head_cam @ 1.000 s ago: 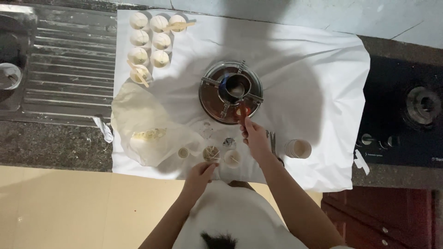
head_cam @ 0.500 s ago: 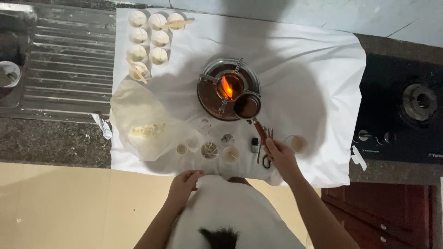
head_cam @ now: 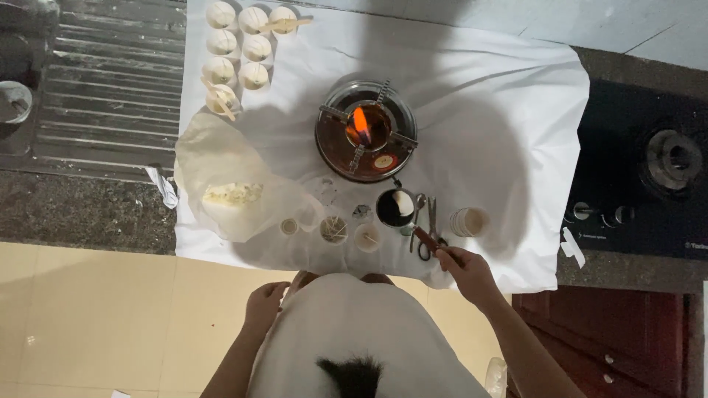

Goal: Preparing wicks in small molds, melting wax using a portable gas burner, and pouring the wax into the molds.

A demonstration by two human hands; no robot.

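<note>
Eight round white candles (head_cam: 237, 53) sitting at top left, one burner (head_cam: 366, 140) flaming, one small pot (head_cam: 394, 207) resting nearby, three little cups (head_cam: 333, 229) lining the front, two hands (head_cam: 466, 270) showing.

A speckled dark stone counter (head_cam: 81, 210) carried a ribbed steel sink drainboard (head_cam: 110, 81) on one side and a black glass gas hob (head_cam: 649, 184) on the other, above a pale yellow tiled floor (head_cam: 110, 324) and a reddish-brown wooden cabinet (head_cam: 627, 339).
</note>
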